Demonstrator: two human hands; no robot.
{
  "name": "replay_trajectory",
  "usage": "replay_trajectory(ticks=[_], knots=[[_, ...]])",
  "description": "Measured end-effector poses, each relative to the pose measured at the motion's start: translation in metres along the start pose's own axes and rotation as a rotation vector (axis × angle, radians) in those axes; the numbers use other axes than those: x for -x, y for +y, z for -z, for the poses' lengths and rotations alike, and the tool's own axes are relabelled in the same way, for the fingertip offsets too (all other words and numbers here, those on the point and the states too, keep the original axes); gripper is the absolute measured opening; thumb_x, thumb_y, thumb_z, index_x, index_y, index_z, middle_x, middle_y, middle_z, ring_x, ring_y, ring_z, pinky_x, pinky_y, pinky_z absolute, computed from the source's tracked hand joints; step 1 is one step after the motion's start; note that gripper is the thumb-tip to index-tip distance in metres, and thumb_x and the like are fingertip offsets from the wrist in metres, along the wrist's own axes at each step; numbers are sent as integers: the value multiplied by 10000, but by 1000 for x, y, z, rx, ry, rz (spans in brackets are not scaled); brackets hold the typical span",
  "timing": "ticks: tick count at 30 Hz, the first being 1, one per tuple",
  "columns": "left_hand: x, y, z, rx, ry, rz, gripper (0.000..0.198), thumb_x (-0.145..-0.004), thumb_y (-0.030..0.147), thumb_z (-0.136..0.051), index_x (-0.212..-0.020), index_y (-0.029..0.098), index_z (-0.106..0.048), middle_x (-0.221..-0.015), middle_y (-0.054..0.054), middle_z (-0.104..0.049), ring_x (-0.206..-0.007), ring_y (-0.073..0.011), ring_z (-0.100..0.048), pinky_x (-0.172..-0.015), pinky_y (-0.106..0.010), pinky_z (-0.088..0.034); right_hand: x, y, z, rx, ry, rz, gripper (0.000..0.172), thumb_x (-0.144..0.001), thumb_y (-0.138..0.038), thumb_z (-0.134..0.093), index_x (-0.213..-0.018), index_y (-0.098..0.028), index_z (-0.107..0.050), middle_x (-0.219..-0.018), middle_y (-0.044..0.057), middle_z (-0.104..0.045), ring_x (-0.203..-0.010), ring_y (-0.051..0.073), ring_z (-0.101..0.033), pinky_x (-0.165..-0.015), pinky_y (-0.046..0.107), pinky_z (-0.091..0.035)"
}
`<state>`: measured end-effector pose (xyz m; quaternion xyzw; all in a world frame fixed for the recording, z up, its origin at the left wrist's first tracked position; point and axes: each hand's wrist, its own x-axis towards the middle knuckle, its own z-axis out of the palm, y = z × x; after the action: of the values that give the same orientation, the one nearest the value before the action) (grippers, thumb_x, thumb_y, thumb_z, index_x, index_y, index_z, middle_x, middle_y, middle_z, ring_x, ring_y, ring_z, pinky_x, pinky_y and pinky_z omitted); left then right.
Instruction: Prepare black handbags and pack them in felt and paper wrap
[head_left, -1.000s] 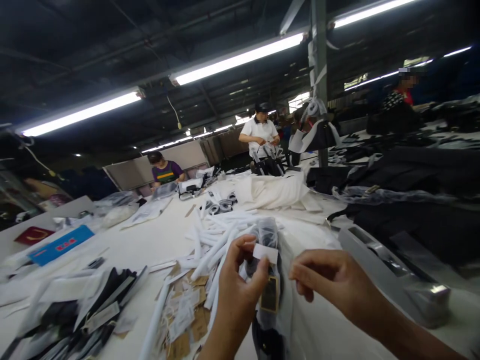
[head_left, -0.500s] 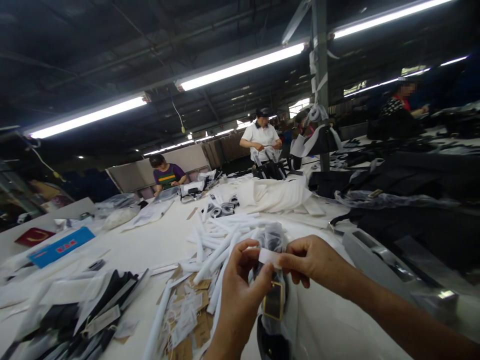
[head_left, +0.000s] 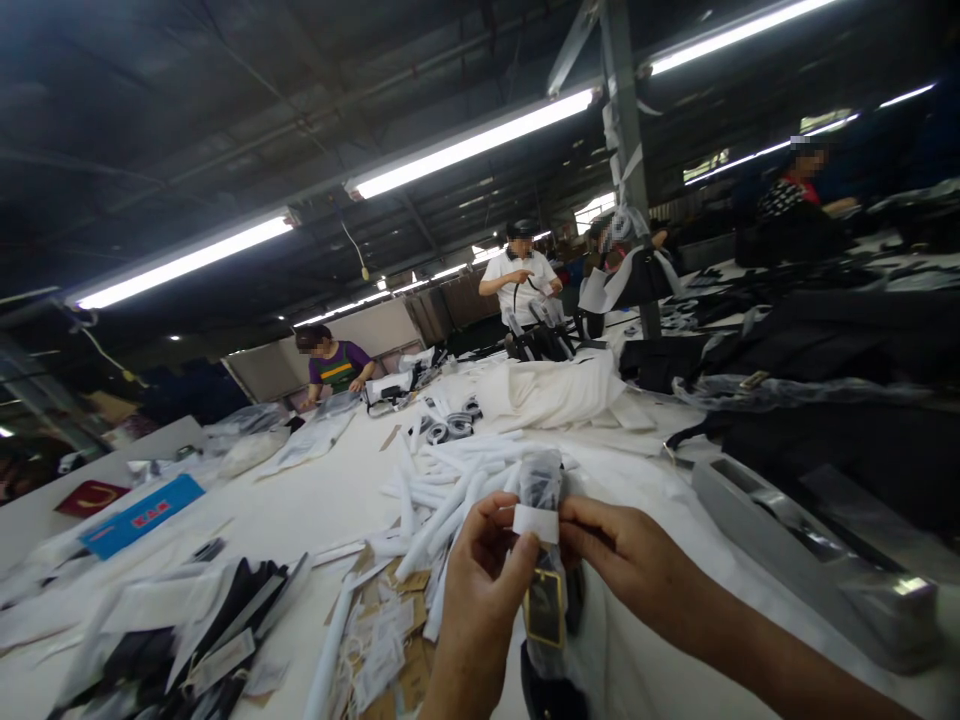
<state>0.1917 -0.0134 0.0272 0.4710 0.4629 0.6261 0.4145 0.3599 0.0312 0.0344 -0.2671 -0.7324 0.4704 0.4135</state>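
A white paper strip (head_left: 536, 523) lies across a plastic-wrapped dark strap (head_left: 541, 478). My left hand (head_left: 484, 590) pinches the strip's left end between thumb and fingers. At its right end are the closed fingers of my right hand (head_left: 626, 555), partly hidden behind the strap. Below the strip, a gold-rimmed buckle (head_left: 544, 608) shows under clear wrap, and a black leather part hangs lower down.
White tubes (head_left: 442, 500) and brown tags (head_left: 412, 665) lie left of my hands. A grey tape dispenser (head_left: 795, 560) stands at right. Wrapped black straps (head_left: 150, 650) are at lower left, beside a blue box (head_left: 142, 515). Several people work beyond.
The white strip now lies flat across the strap, where it was tilted before. My right hand has moved slightly down, its fingers now around the strap's right side.
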Motion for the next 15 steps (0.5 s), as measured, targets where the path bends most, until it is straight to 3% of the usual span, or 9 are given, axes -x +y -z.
replay_trajectory(ticks=[6, 10, 15], knots=[[0, 3, -3, -39, 47, -47, 507, -737, 481, -832, -1104, 183, -647, -970, -69, -723, -835, -169, -657, -750, -257, -512, -1, -2, -12, 178, 122, 6, 227, -973, -247, -448, -822, -220, -615, -680, -6, -661, -617, 165, -633, -588, 266, -451], [2, 4, -2, -45, 37, -39, 490, -756, 481, -820, -1101, 181, -642, -976, -70, -713, -838, -169, -654, -752, -260, -515, -7, 3, -15, 189, 121, -81, 127, -938, -252, -487, -1017, -227, -583, -670, -19, -690, -508, 169, -637, -508, 267, -436], [5, 6, 0, -59, -14, 21, 494, -754, 478, -813, -1111, 185, -637, -798, -24, -684, -713, -136, -610, -656, -227, -475, -11, 9, -12, 193, 157, -76, 205, -846, -272, -638, -1041, -209, -653, -726, 21, -715, -652, 221, -679, -584, 298, -473]])
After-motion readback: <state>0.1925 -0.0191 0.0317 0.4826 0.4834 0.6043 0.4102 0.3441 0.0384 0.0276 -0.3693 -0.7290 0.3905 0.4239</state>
